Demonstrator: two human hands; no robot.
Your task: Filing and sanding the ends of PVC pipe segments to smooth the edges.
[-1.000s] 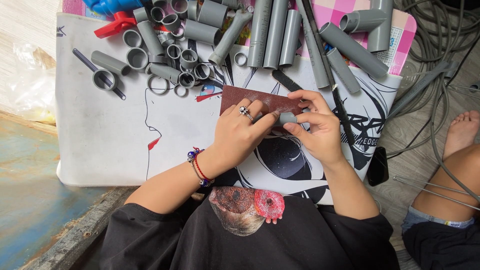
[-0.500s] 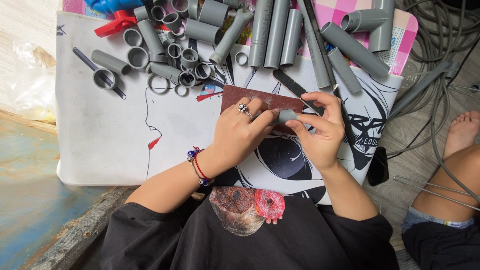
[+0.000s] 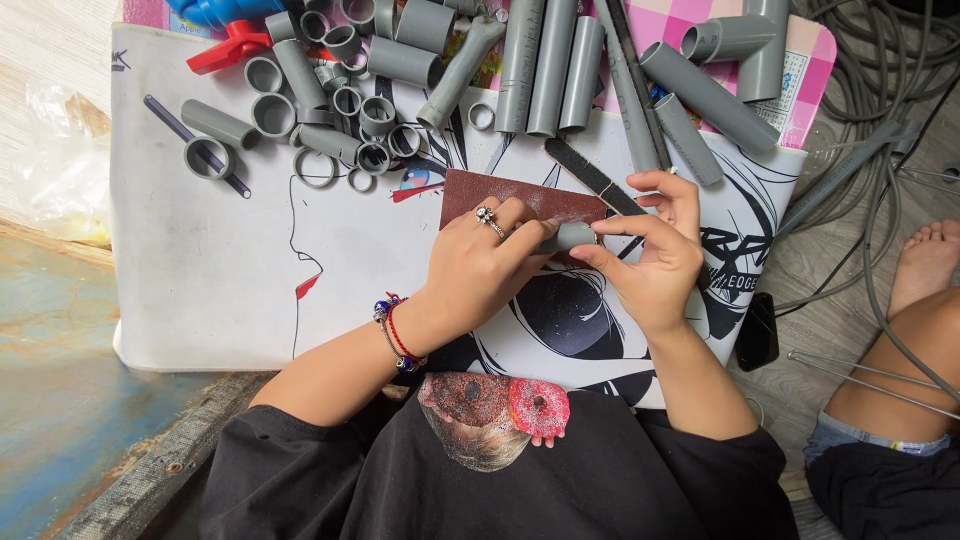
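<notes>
Two hands meet at the centre of the frame, the left hand (image 3: 480,265) and the right hand (image 3: 655,262), sharing one short grey pipe piece (image 3: 568,236) over one sheet of brown sandpaper (image 3: 500,192). One ring (image 3: 486,215) sits on the left hand and one beaded bracelet (image 3: 392,325) on its wrist. One black file (image 3: 592,177) lies just above. One red-handled tool (image 3: 228,48) is at upper left. One black phone (image 3: 757,332) lies at right. About five long grey pipes (image 3: 550,65) lie along the top; the cut grey rings and sleeves (image 3: 330,110) at upper left are too crowded to count exactly.
</notes>
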